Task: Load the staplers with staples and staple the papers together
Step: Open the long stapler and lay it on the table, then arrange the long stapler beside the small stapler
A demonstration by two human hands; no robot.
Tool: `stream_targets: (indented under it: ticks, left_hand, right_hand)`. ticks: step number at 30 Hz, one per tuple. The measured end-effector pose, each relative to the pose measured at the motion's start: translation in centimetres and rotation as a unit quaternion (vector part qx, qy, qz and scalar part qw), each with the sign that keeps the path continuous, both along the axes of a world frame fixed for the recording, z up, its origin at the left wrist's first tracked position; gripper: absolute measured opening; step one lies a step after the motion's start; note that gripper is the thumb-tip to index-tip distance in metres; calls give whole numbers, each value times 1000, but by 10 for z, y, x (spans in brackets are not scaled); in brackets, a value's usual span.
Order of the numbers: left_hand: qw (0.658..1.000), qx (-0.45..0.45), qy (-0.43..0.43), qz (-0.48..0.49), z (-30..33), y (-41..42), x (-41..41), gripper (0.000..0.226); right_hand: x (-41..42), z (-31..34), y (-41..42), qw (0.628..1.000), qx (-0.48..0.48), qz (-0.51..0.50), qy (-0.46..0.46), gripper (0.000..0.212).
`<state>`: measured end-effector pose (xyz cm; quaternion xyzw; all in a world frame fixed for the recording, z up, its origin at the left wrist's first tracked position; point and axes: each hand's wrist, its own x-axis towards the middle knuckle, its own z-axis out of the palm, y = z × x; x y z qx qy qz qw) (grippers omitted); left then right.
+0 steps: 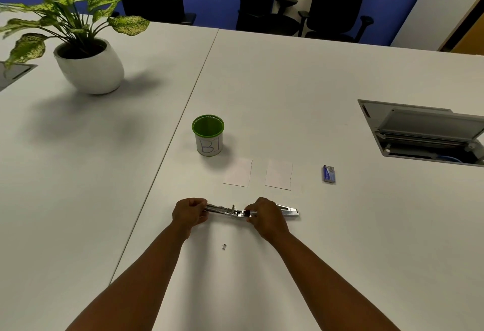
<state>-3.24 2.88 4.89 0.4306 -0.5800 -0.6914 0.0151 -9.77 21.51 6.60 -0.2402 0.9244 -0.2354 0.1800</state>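
Chrome metal stapler (pixel 235 211), swung open flat low over the white table (pixel 340 239), looks rigid, slick and hinged, so I grip it with left hand (pixel 189 214) and right hand (pixel 264 216) pinching either side of the hinge.

Left hand (pixel 189 212) covering left end of stapler (pixel 230 211); right hand (pixel 263 216) hiding its middle, fingertips tucking out of sight. Staple channel too small to read. Tiny scrap (pixel 224 246) just nearer than grip, unidentifiable. Forearms running off bottom edge.
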Motion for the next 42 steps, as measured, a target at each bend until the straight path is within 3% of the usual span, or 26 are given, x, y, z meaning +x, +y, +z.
stream_targets:
  ticks: [5, 10, 16, 20, 23, 24, 26, 31, 35, 42]
  left_hand:
    - [987, -159, -12, -24, -16, -8, 0, 13]
    - [971, -237, -8, -20, -21, -14, 0, 18]
    - [969, -245, 3, -17, -20, -16, 2, 19]
    - [965, -261, 6, -19, -21, -20, 6, 17]
    - [971, -238, 12, -3, -22, -22, 8, 21]
    - [974, -227, 16, 8, -21, -22, 9, 22]
    - [981, -190, 16, 41, -21, -22, 12, 22]
    - [990, -107, 16, 89, -21, -25, 19, 24]
    - [992, -75, -3, 103, -17, -26, 23, 26]
    - [995, 22, -53, 84, -3, -25, 32, 22]
  right_hand:
    - [1, -10, -13, 998, 15, 36, 53, 23]
    - [0, -18, -22, 998, 10, 41, 55, 24]
    - [-2, -19, -29, 993, 49, 60, 86, 30]
    - [9, -18, -27, 971, -76, 54, 218, 22]
    - [19, -14, -22, 983, -106, 134, 65, 15]
    - [20, -13, -21, 984, -67, 164, -7, 21]
    - [20, -12, -22, 973, 13, 222, -53, 31]
    - [25, -8, -28, 970, 54, 233, -52, 29]
    - [32, -12, -27, 978, 33, 202, -32, 19]
    - [35, -8, -24, 987, -7, 158, -27, 24]
